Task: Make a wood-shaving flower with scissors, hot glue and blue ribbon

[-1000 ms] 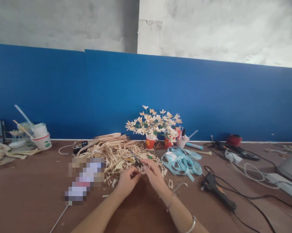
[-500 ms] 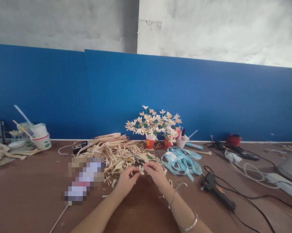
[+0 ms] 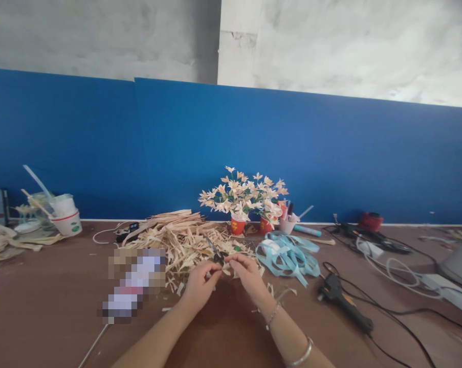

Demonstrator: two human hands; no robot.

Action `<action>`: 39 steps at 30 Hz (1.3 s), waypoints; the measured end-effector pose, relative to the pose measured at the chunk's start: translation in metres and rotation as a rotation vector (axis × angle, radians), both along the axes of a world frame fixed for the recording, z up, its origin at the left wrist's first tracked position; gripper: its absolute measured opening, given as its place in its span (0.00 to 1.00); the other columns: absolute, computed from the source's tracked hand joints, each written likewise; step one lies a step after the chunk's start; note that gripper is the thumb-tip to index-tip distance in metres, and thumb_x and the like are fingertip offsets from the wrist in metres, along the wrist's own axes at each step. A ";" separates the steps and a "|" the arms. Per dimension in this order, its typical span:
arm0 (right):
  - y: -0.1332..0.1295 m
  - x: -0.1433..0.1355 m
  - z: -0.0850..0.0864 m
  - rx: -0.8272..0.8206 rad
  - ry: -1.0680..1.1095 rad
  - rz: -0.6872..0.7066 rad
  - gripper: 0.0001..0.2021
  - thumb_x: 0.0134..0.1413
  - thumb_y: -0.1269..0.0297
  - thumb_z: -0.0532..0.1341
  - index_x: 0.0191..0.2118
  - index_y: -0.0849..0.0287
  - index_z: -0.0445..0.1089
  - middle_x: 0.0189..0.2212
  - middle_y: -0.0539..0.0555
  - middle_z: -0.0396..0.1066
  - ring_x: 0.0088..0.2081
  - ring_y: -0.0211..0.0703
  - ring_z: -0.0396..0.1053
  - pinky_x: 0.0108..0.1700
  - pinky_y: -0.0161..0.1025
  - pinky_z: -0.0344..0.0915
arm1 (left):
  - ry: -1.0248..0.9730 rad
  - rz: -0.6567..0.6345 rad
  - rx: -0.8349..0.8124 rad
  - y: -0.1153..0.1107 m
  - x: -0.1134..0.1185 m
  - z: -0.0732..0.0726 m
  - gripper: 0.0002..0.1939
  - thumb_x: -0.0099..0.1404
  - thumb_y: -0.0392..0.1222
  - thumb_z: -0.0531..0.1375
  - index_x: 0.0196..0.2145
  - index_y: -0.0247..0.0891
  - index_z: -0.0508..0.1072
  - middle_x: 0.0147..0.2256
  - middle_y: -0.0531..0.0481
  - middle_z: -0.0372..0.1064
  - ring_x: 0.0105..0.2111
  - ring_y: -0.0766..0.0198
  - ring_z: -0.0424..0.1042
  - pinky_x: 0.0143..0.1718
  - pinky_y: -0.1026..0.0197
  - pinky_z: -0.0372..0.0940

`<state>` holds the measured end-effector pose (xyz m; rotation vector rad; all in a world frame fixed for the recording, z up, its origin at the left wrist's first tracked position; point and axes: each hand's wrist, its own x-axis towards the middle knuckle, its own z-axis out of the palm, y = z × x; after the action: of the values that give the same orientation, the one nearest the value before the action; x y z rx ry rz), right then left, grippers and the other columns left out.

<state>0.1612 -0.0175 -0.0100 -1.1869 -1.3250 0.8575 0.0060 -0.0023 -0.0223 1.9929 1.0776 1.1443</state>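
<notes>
My left hand [image 3: 200, 287] and my right hand [image 3: 249, 278] come close together over the table, fingertips pinched and a small gap between them. Some small pale piece shows by the fingertips, too small to make out, and which hand holds it is unclear. Just beyond the fingers, a pair of dark-handled scissors [image 3: 216, 251] rests on a heap of dry, straw-coloured husk strips [image 3: 180, 237]. Behind stand two red paper cups [image 3: 238, 226] with pale handmade flowers [image 3: 240, 193] on green stems.
Light blue ribbon [image 3: 288, 255] lies tangled right of the heap. A black glue gun [image 3: 344, 301] with cables is farther right. At left are a blurred-out phone-like object [image 3: 133, 283] and a white tub [image 3: 66, 224]. A blue partition [image 3: 169, 138] closes off the back.
My right fingertips have lifted slightly, and the pale piece seen between my hands shows less now. My left hand stays nearly still.
</notes>
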 end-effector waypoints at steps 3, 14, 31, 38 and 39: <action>-0.004 0.000 0.004 0.040 -0.032 0.043 0.08 0.47 0.63 0.57 0.30 0.58 0.72 0.29 0.52 0.70 0.34 0.42 0.65 0.38 0.37 0.60 | 0.011 -0.024 -0.011 -0.001 0.000 0.002 0.08 0.58 0.39 0.54 0.27 0.37 0.72 0.26 0.50 0.67 0.28 0.65 0.66 0.29 0.64 0.61; 0.000 0.003 -0.002 0.092 0.016 0.154 0.08 0.47 0.66 0.59 0.21 0.60 0.66 0.28 0.50 0.66 0.31 0.38 0.62 0.34 0.34 0.57 | 0.024 -0.076 0.070 -0.005 -0.001 0.006 0.09 0.60 0.39 0.54 0.27 0.38 0.73 0.28 0.49 0.69 0.31 0.63 0.67 0.34 0.62 0.61; -0.004 0.002 0.005 0.046 0.077 0.218 0.09 0.47 0.62 0.59 0.22 0.60 0.66 0.28 0.51 0.65 0.31 0.38 0.61 0.34 0.34 0.56 | -0.005 -0.126 0.166 -0.003 -0.003 0.000 0.11 0.63 0.41 0.52 0.29 0.38 0.72 0.27 0.49 0.68 0.30 0.64 0.65 0.34 0.63 0.59; -0.005 0.001 0.006 0.046 0.072 0.220 0.09 0.48 0.63 0.59 0.22 0.60 0.66 0.29 0.51 0.65 0.31 0.38 0.61 0.34 0.35 0.56 | -0.025 -0.136 0.162 -0.003 -0.003 0.000 0.12 0.63 0.42 0.51 0.27 0.38 0.71 0.24 0.51 0.64 0.28 0.65 0.63 0.32 0.62 0.59; -0.005 0.001 0.007 0.045 0.072 0.219 0.09 0.48 0.63 0.59 0.22 0.60 0.66 0.29 0.51 0.65 0.31 0.38 0.61 0.35 0.35 0.56 | -0.024 -0.138 0.164 -0.003 -0.003 0.000 0.12 0.63 0.41 0.51 0.27 0.38 0.71 0.24 0.51 0.64 0.28 0.65 0.63 0.32 0.62 0.59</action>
<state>0.1624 -0.0221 -0.0033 -0.9790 -1.4247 1.0125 0.0032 -0.0056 -0.0220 2.1370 0.8428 1.2135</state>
